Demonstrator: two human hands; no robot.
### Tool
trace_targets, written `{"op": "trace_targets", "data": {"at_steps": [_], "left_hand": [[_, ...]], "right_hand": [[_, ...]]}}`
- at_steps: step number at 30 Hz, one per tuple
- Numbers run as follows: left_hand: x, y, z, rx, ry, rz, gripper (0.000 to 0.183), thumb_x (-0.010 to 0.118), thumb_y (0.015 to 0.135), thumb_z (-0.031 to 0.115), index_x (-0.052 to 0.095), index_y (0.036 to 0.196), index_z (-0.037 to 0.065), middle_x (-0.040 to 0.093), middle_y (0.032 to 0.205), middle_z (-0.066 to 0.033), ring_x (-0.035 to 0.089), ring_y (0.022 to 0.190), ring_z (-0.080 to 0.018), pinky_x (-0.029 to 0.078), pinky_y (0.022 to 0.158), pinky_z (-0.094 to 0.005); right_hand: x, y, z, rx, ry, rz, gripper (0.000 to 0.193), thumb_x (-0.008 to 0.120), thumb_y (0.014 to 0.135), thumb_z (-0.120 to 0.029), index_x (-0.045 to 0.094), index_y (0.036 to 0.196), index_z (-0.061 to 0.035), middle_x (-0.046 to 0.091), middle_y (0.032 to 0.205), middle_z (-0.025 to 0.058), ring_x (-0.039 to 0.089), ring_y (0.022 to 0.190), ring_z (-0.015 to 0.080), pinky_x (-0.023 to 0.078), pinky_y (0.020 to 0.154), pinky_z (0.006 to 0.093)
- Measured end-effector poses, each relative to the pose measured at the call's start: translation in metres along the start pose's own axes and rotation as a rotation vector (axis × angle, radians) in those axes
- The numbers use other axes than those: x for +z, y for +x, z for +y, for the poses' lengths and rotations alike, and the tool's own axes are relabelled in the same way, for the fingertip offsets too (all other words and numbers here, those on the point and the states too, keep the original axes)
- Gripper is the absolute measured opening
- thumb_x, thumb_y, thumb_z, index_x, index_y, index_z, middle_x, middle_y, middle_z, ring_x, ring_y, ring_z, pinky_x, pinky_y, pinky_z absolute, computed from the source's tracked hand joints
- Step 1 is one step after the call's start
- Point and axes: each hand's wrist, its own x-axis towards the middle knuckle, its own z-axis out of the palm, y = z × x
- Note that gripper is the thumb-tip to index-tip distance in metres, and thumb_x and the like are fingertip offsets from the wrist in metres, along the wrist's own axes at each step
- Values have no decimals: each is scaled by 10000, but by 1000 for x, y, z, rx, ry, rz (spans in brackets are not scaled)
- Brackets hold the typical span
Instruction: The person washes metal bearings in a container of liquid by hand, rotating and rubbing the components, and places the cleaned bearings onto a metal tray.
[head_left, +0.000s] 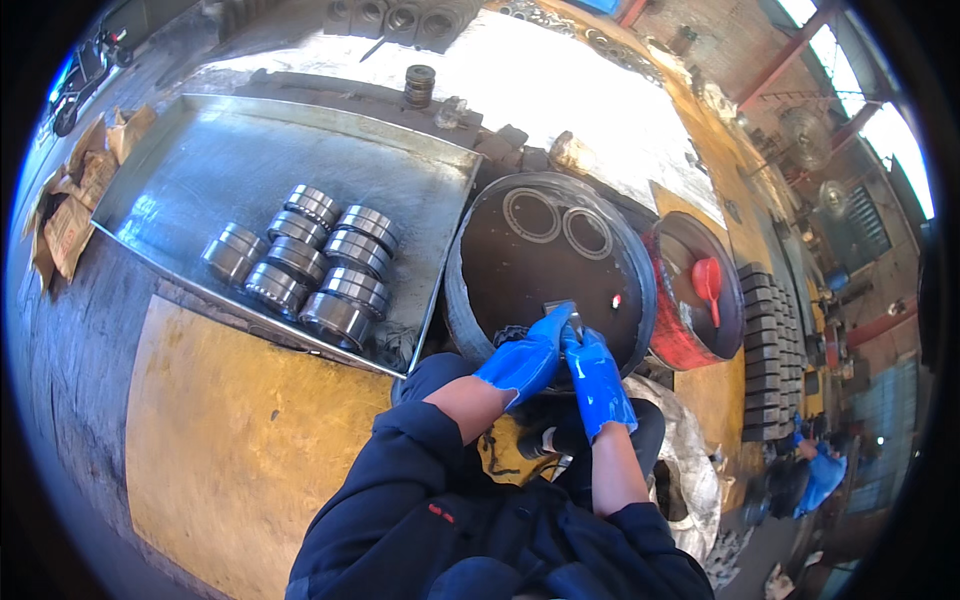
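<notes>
Head view: the left hand (540,345) and right hand (594,368), both in blue gloves, meet above the near side of a round tub (464,312) with dark contents, probably liquid; a grey metal part (575,320) sits between them, mostly covered, so its full shape cannot be told; the left fingers look pressed together against it, while the right fingertips are hidden and I cannot tell whether they pinch it or only steady it. To handle it well, I would grip its outer edge with both hands, since the shiny gloves look wet and metal could slip; work inside the rim, so that drips fall into the tub; turn the part in small steps, and ease it rather than knock it against the wall. Two flat rings (532,215) lie at the tub's far side, apart from the hands; leaving them room seems wise. Bearings (297,257) stand grouped in the metal tray (260,130) at left; a red scoop (706,280) rests in the red tub (672,338) at right; neither hand touches these.
</notes>
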Motion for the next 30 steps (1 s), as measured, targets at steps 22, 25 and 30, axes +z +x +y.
{"op": "trace_targets", "data": {"at_steps": [22, 25, 30], "left_hand": [[7, 3, -1, 74, 41, 206, 346, 653, 1030, 432, 648, 1011, 86, 690, 810, -121, 666, 652, -265, 580, 614, -425], [-23, 19, 4, 75, 73, 63, 355, 646, 1034, 435, 654, 1011, 81, 689, 810, -123, 666, 649, -264, 581, 614, -426], [0, 23, -14, 91, 65, 108, 342, 665, 1026, 417, 664, 986, 77, 688, 804, -112, 664, 624, -264, 578, 587, -427]], "right_hand": [[-5, -7, -3, 86, 61, -70, 543, 638, 1027, -482, 699, 1186, 33, 752, 1000, 216, 746, 863, 298, 574, 764, 412], [-8, -9, -13, 90, 64, -103, 555, 640, 1023, -489, 697, 1201, 34, 750, 1033, 226, 747, 894, 307, 573, 784, 416], [-23, -14, -6, 109, 73, -93, 601, 629, 1024, -511, 681, 1258, 41, 742, 1117, 247, 734, 1012, 324, 554, 891, 421]]}}
